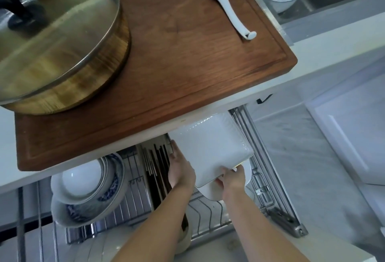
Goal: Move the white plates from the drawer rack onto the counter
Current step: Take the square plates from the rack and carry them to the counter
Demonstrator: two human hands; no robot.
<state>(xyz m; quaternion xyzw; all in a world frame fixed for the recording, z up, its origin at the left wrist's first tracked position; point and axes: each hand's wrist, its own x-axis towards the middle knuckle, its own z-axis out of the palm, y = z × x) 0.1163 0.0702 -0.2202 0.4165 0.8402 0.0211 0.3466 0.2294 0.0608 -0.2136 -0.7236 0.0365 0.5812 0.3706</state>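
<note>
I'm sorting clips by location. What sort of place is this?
Most likely a home kitchen: a wooden cutting board lies on the counter, a lidded pot sits on the board, and a pull-out drawer rack below holds bowls and plates.

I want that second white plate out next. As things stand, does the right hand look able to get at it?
Probably not yet. The right hand grips the rectangular white plate, together with the left hand. The second white plate lies right beneath, mostly covered.

2 bare forearms, left hand (180, 170), right hand (231, 178), no sleeves
</note>
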